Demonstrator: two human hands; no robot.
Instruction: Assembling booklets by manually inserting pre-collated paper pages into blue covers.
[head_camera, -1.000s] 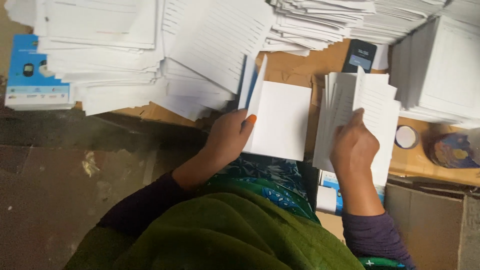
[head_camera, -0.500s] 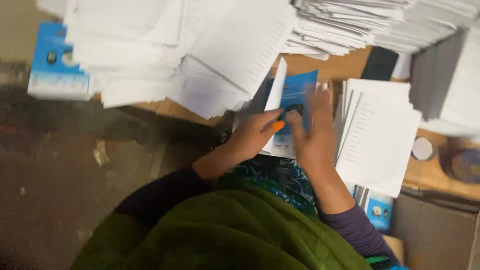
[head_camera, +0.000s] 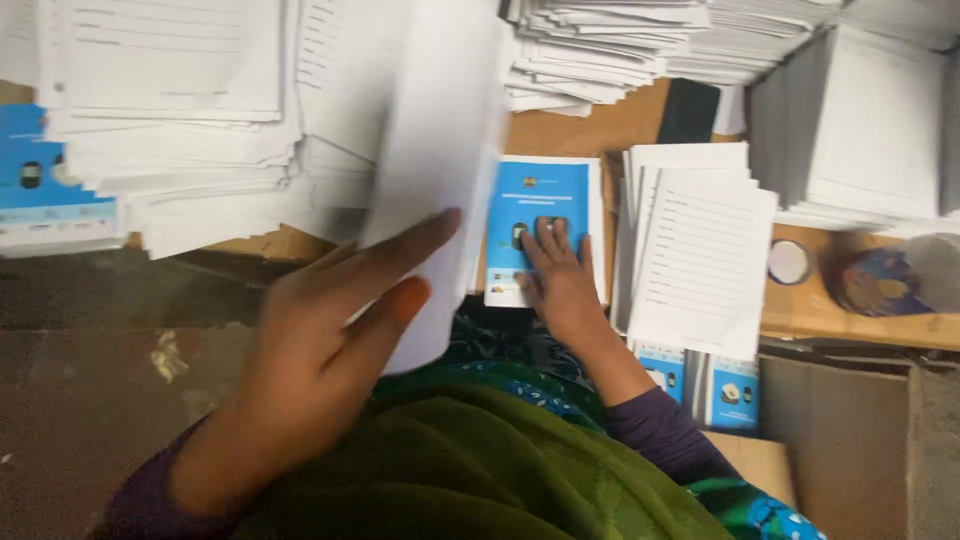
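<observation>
Half a second on, her left hand (head_camera: 330, 350) has swung a blank white paper sheet (head_camera: 440, 170) up, pinched, while the right hand (head_camera: 560, 280) presses flat, fingers spread, on the blue-covered booklet (head_camera: 545, 225) lying on the wooden table (head_camera: 560, 135). Steady pressure should stop it sliding.

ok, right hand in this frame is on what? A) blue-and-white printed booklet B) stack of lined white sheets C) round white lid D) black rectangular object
A: the right hand lies flat on the blue-and-white printed booklet on the wooden table, while the left hand holds a plain white sheet of paper.
</observation>
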